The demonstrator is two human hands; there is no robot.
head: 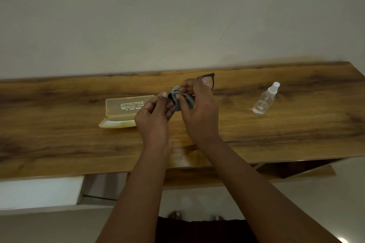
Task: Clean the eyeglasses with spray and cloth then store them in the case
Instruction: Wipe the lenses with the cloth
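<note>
Above the wooden table (59,140), both hands hold the dark-framed eyeglasses (209,80). My left hand (154,116) grips the left end of the frame. My right hand (199,110) pinches a grey-blue cloth (177,96) round one lens; the other lens and rim stick out beyond my right fingers. Much of the frame is hidden by the cloth and fingers. A translucent yellowish case (123,111) lies open on the table just left of my left hand, lid up. A small clear spray bottle (264,100) with a white nozzle stands to the right.
The table runs along a plain pale wall (177,16). Its front edge crosses below my wrists. A white block (39,193) sits under the table at the left, and a wooden shelf (296,169) shows under the right side.
</note>
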